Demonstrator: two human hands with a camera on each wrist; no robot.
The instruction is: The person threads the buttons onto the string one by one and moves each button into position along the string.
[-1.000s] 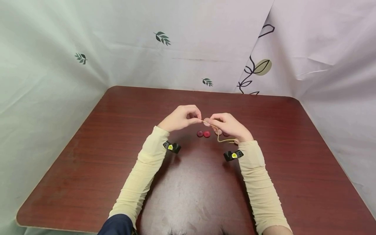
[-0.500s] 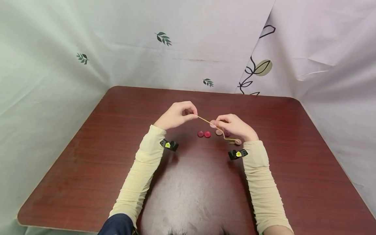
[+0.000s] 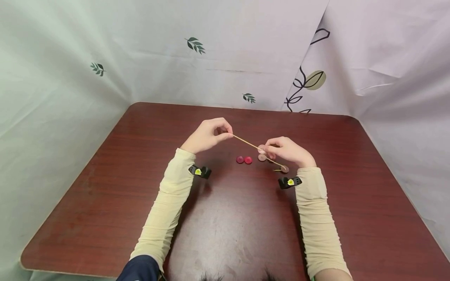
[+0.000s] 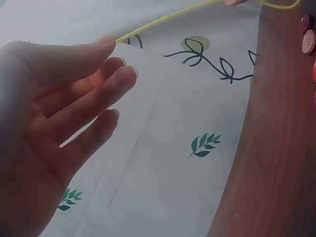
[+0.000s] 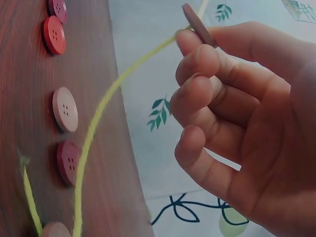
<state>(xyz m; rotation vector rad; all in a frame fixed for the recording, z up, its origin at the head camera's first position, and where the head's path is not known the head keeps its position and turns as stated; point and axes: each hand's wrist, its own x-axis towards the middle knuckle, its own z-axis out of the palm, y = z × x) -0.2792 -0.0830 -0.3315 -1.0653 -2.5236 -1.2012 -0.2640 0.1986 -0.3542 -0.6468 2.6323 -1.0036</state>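
Thumb and forefinger of my left hand (image 3: 209, 134) pinch the end of a thin yellow cord (image 3: 246, 141), which runs taut down to the right. My right hand (image 3: 291, 151) pinches a pale pink button (image 3: 261, 148) by its edge, with the cord passing through it. Seen edge-on in the right wrist view, that button (image 5: 200, 24) sits between thumb and fingertip. Beyond the right hand, the cord reaches another pinkish button (image 3: 284, 169) low over the table, a short frayed tail sticking out beside it. The left wrist view shows the cord (image 4: 168, 19) leaving the left fingertips.
On the dark red table (image 3: 218, 218) lie a maroon button (image 3: 240, 159) and a red button (image 3: 248, 160) side by side. A beige-pink button (image 3: 261, 157) and a plum button (image 5: 68, 163) lie to their right. A white patterned sheet (image 3: 158, 58) hangs behind the table.
Both hands have moved apart, left hand up and left, right hand to the right with its button. The cord between them has lengthened, and its slack curve beyond the button has straightened.
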